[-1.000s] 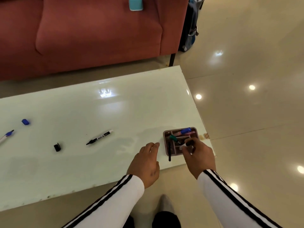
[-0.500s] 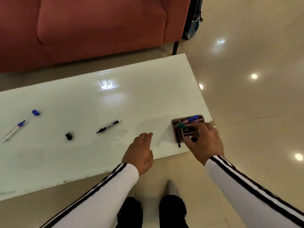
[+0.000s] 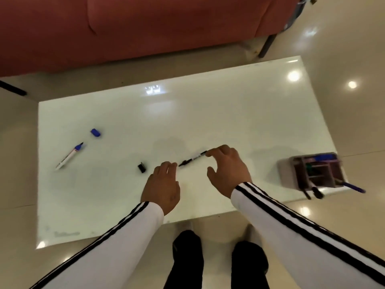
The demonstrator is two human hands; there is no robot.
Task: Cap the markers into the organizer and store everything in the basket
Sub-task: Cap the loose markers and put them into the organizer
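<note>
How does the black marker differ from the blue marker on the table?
The black marker has a dark barrel; the blue marker has a white one. The black marker lies between the left hand and the right hand; the blue marker lies alone, far left. Both lie flat, uncapped, on the table.

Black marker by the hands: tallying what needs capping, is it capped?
Uncapped: the black marker shows a bare tip; a black cap lies apart on the table.
</note>
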